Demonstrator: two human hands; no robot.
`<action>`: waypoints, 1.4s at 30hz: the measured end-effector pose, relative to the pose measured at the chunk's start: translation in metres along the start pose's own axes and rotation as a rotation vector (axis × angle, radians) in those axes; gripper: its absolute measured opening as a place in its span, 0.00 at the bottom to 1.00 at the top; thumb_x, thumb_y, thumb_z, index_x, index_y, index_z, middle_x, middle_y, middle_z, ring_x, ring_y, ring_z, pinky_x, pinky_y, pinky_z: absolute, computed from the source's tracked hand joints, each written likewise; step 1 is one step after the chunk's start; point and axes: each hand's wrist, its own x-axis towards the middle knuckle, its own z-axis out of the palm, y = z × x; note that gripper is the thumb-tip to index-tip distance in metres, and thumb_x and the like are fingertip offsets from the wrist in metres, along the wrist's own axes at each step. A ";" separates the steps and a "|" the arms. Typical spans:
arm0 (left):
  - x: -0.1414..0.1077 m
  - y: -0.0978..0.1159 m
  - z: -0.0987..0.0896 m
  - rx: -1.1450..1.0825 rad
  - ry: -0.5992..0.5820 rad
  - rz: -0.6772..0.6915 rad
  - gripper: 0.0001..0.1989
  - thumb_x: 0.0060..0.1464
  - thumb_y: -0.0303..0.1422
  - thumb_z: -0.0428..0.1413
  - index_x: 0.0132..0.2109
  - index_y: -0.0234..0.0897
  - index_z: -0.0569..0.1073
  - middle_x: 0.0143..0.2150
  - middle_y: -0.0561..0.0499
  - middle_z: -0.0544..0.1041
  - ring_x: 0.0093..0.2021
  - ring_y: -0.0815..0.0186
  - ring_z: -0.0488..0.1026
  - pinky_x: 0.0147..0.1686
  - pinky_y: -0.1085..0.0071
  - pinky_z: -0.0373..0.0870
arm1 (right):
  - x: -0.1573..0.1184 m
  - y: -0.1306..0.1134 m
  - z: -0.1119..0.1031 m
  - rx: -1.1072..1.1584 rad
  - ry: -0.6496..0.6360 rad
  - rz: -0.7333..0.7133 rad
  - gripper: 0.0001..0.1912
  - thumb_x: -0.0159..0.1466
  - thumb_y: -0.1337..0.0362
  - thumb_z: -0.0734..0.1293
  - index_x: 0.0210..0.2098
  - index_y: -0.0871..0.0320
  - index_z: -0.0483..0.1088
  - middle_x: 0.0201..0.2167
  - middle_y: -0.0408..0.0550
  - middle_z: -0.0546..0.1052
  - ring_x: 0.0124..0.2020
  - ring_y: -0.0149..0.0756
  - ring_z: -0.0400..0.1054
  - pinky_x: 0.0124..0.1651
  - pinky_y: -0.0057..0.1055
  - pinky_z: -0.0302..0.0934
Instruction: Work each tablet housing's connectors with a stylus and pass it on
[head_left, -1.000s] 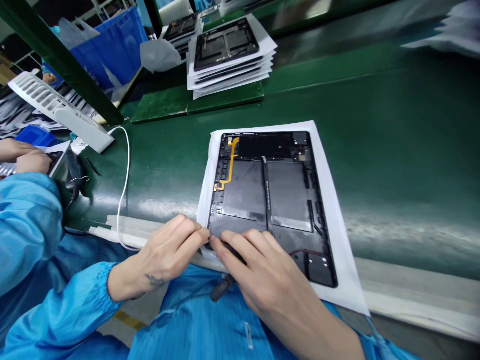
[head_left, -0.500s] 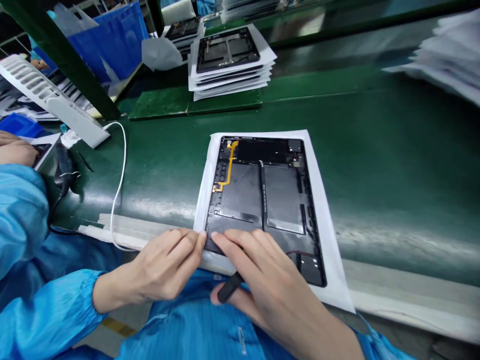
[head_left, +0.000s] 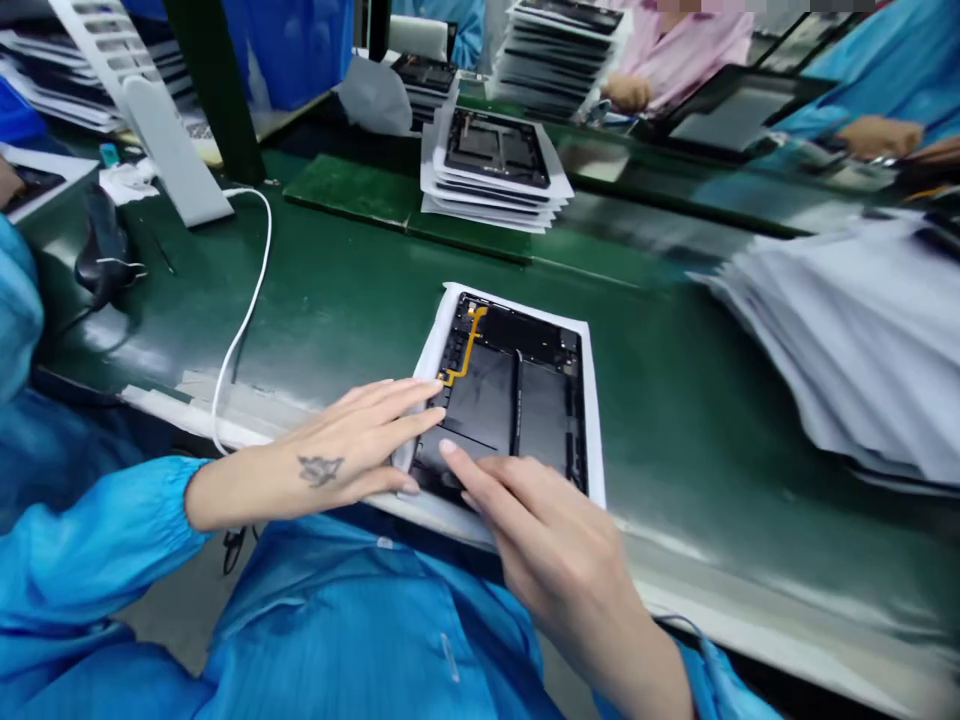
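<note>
An open tablet back housing lies on a white sheet, its black interior facing up. A yellow flex cable runs along its left side. My left hand rests at the left edge of the housing, fingers stretched out and slightly apart. Over the lower part of the housing is my right hand, index finger pointing forward and the other fingers curled under. Whatever those curled fingers hold is hidden now; a black-handled tool showed there earlier.
Behind stands a stack of tablet housings interleaved with white sheets. A pile of white sheets is at the right. On the left are a white stand, its white cable and a dark corded device. Co-workers' hands appear across the bench.
My left hand has opened from a pinch and spread forward along the housing's edge. The black handle in my right hand has gone out of sight. The camera view has turned right.
</note>
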 end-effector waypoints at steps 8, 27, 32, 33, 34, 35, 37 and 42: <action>0.003 0.001 0.012 -0.044 0.030 0.028 0.29 0.68 0.38 0.54 0.71 0.36 0.57 0.72 0.39 0.60 0.73 0.60 0.54 0.73 0.55 0.50 | -0.001 -0.007 0.014 0.002 -0.041 0.044 0.17 0.68 0.78 0.60 0.51 0.60 0.73 0.41 0.52 0.80 0.39 0.34 0.75 0.40 0.29 0.68; 0.005 0.001 0.026 0.087 0.070 0.069 0.24 0.72 0.39 0.45 0.67 0.29 0.61 0.71 0.38 0.61 0.74 0.58 0.54 0.72 0.57 0.46 | 0.013 -0.012 0.001 -0.316 -0.192 -0.209 0.12 0.70 0.76 0.59 0.46 0.64 0.73 0.39 0.55 0.81 0.29 0.33 0.68 0.31 0.33 0.58; 0.007 0.002 0.022 0.081 0.069 0.063 0.22 0.72 0.39 0.45 0.65 0.29 0.63 0.69 0.37 0.65 0.72 0.56 0.59 0.71 0.57 0.50 | 0.034 -0.008 -0.011 -0.332 -0.331 -0.379 0.13 0.72 0.71 0.59 0.38 0.61 0.75 0.37 0.51 0.80 0.28 0.33 0.64 0.28 0.35 0.54; 0.007 0.002 0.021 0.085 0.066 0.060 0.22 0.72 0.39 0.46 0.65 0.29 0.64 0.69 0.36 0.65 0.71 0.56 0.60 0.70 0.57 0.52 | 0.036 -0.007 -0.012 -0.329 -0.344 -0.393 0.13 0.72 0.71 0.59 0.38 0.61 0.76 0.37 0.51 0.80 0.28 0.33 0.65 0.28 0.34 0.54; 0.008 0.002 0.020 0.094 0.061 0.062 0.22 0.71 0.39 0.47 0.64 0.29 0.64 0.68 0.36 0.66 0.70 0.55 0.61 0.70 0.57 0.53 | 0.036 -0.007 -0.013 -0.329 -0.349 -0.407 0.13 0.72 0.71 0.59 0.38 0.61 0.76 0.36 0.51 0.80 0.29 0.33 0.65 0.28 0.34 0.54; 0.009 0.002 0.020 0.104 0.055 0.064 0.23 0.71 0.40 0.48 0.64 0.29 0.65 0.68 0.36 0.66 0.70 0.55 0.62 0.69 0.57 0.53 | 0.036 -0.006 -0.014 -0.333 -0.353 -0.419 0.13 0.72 0.72 0.59 0.39 0.62 0.76 0.36 0.51 0.79 0.29 0.33 0.65 0.29 0.35 0.54; 0.009 0.002 0.019 0.131 0.034 0.062 0.23 0.71 0.40 0.47 0.64 0.28 0.64 0.68 0.37 0.66 0.70 0.55 0.61 0.69 0.57 0.54 | 0.033 -0.007 -0.014 -0.349 -0.360 -0.438 0.13 0.71 0.72 0.59 0.42 0.64 0.75 0.37 0.53 0.79 0.30 0.34 0.66 0.29 0.35 0.54; 0.010 -0.001 0.018 0.190 -0.020 0.072 0.25 0.71 0.40 0.46 0.66 0.27 0.63 0.70 0.37 0.63 0.71 0.55 0.59 0.70 0.55 0.53 | 0.033 -0.008 -0.007 -0.372 -0.326 -0.434 0.10 0.70 0.70 0.61 0.37 0.62 0.74 0.34 0.52 0.78 0.28 0.35 0.65 0.29 0.36 0.52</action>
